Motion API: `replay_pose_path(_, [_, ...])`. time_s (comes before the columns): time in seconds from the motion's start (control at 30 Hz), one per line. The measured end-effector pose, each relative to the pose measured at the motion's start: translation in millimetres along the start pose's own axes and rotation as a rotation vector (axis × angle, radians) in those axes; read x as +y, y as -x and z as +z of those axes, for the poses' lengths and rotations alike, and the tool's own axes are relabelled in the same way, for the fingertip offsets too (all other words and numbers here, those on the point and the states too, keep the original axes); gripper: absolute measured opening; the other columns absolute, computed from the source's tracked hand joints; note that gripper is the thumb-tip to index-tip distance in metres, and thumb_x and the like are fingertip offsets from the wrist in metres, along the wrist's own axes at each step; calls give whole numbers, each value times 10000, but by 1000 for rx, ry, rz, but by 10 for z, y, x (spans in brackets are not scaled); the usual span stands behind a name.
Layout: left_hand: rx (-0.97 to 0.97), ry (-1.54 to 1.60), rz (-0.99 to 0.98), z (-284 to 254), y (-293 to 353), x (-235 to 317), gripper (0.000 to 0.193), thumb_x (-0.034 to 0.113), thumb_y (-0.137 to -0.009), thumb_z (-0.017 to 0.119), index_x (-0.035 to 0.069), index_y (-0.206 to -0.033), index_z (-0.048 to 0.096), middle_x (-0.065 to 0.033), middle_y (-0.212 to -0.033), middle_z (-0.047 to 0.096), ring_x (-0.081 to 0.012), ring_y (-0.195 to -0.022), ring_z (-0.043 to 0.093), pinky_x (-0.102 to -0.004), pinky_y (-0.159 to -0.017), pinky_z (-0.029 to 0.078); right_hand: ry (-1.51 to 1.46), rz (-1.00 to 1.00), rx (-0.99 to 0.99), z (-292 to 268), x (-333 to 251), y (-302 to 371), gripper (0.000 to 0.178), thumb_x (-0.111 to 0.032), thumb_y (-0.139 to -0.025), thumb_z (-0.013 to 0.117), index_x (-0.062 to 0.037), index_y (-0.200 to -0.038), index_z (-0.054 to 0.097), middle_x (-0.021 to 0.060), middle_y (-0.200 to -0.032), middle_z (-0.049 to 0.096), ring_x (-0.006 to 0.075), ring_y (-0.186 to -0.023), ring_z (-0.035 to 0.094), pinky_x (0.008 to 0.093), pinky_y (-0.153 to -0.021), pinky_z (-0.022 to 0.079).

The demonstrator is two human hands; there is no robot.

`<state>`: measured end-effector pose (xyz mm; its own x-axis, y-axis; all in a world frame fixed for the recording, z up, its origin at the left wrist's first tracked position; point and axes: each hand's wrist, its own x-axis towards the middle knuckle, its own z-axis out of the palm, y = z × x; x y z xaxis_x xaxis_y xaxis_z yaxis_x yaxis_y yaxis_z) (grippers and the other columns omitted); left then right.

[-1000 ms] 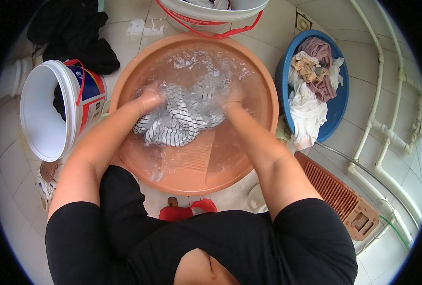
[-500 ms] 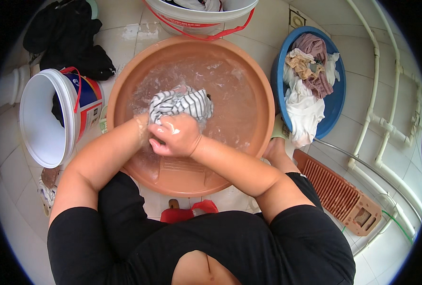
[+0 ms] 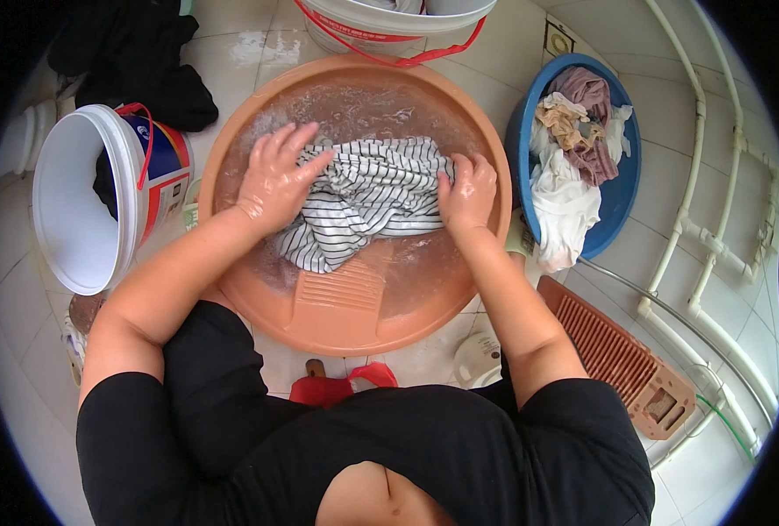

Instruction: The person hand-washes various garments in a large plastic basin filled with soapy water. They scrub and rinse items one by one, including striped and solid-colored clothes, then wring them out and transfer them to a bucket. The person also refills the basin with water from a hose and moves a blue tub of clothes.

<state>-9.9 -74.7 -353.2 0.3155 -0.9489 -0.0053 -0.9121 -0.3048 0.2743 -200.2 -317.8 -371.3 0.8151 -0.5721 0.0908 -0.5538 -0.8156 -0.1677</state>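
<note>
A wet white-and-black striped cloth garment (image 3: pixel 363 193) lies spread and rumpled in shallow cloudy water, inside a round terracotta-coloured plastic basin (image 3: pixel 341 329). My left hand (image 3: pixel 277 180) rests at the cloth's left edge, fingers spread apart and thumb over the fabric. At the opposite edge is my right hand (image 3: pixel 468 195), its thumb touching the cloth and its fingers loosely bent and apart. Both hands are wet. A ridged washboard panel (image 3: pixel 338 294) is moulded into the basin's near side, just below the cloth.
A blue tub (image 3: pixel 622 210) with white, beige and mauve clothes stands at right. Left of the basin a white bucket (image 3: pixel 135 202) lies tipped, near black clothes (image 3: pixel 166 88). Another bucket (image 3: pixel 367 39) stands behind. A brown washboard (image 3: pixel 617 351) lies by white pipes (image 3: pixel 692 167).
My hands have moved apart, from together on the bunched striped garment to its two sides. The garment has gone from a wad to spread out in the water.
</note>
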Motion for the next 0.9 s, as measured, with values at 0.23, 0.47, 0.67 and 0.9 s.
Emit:
replay_pose_path(0.23, [-559, 14, 56, 418, 227, -9, 623, 222, -825, 487, 231, -1398, 245, -101, -1481, 105, -333, -1362, 68, -517, -1081, 55, -55, -445, -485, 101, -502, 120, 653, -412, -727, 620, -127, -1281, 427, 168, -1306, 396, 385, -1253, 283, 526, -1030, 201])
replay_pose_path(0.47, [-244, 47, -86, 529, -23, -252, 503, 204, -807, 521, 119, -1289, 405, -187, -1367, 302, -350, -1264, 283, -449, -1035, 221, 109, -127, -854, 396, -331, -245, 770, -569, -715, 562, -86, -1297, 420, 163, -1315, 423, 309, -1239, 367, 385, -1040, 272])
replay_pose_path(0.67, [-280, 632, -690, 485, -145, 296, 537, 347, -754, 609, -41, -1107, 494, -261, -1087, 538, -371, -1032, 510, -381, -882, 400, -65, -166, -651, 185, -563, -480, 512, -323, -736, 632, -63, -1165, 531, 154, -1139, 561, 279, -1069, 525, 376, -929, 393])
replay_pose_path(0.9, [-784, 1094, -1002, 388, -43, -9, 634, 362, -660, 726, -96, -1069, 566, -254, -1024, 593, -366, -981, 567, -366, -857, 440, -377, 135, -771, 501, -366, -273, 582, -290, -719, 680, -18, -1198, 491, 207, -1077, 589, 315, -1035, 546, 365, -924, 389])
